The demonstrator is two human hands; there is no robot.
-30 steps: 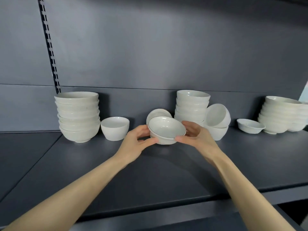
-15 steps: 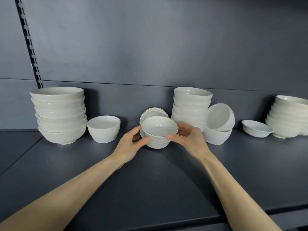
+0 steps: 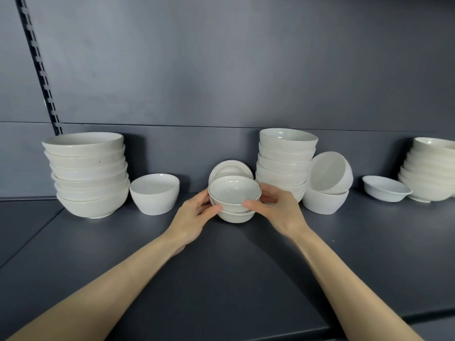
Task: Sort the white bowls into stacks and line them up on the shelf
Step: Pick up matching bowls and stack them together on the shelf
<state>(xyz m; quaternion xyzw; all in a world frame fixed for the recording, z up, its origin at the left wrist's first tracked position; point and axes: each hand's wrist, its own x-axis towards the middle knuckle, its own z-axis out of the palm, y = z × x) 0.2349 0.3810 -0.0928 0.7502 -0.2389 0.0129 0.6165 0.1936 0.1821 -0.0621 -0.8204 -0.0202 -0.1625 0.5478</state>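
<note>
Centrally, on the dark grey shelf (image 3: pixel 221 267), both hands meet around a small dark-rimmed bowl (image 3: pixel 234 191); the left hand (image 3: pixel 194 219) curls its thumb and fingers against the bowl's left side, half closed, while the right hand (image 3: pixel 278 210) presses its thumb (image 3: pixel 253 205) on the near rim and wraps its other fingers round the far right side, so the bowl is gripped between the two; this bowl sits tilted in a second small bowl (image 3: pixel 237 216) that stands on the shelf, though whether it rests fully nested or is held just above I cannot tell; just behind them a third small rimmed bowl (image 3: pixel 230 168) leans upright on its edge toward the back wall; to the left stands a tall stack of large bowls (image 3: pixel 88 173), with a single white bowl (image 3: pixel 154 193) just beside it; to the right of the hands rises a second stack of bowls (image 3: pixel 285 161), and touching it a white bowl (image 3: pixel 325 201) carries another bowl tipped on its side (image 3: pixel 330 172), mouth facing left; further right lies a shallow dish (image 3: pixel 386 191), near a further stack (image 3: pixel 430 171) cut off by the edge of the view.
</note>
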